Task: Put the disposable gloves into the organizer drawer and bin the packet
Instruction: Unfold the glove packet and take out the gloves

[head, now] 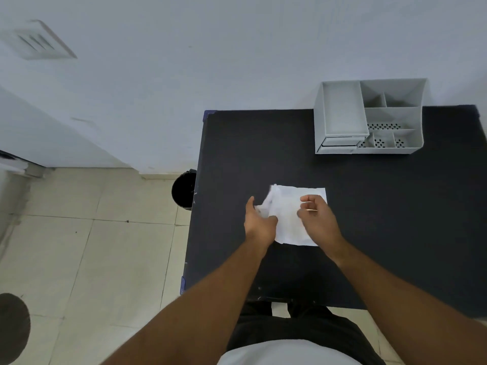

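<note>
A white packet of disposable gloves (288, 219) lies flat on the black table (382, 206). My left hand (259, 222) grips crumpled clear gloves (268, 201) at the packet's left end. My right hand (317, 218) presses on the packet's right half, fingers curled. The grey organizer (369, 117) stands at the table's far edge against the wall, with a tall tray on its left, two small drawers (338, 144) below it and several open compartments on the right. The drawers look shut.
A black bin (184, 189) stands on the tiled floor just left of the table's left edge. A white wall runs behind the table. A dark round object (13, 327) sits at the lower left floor.
</note>
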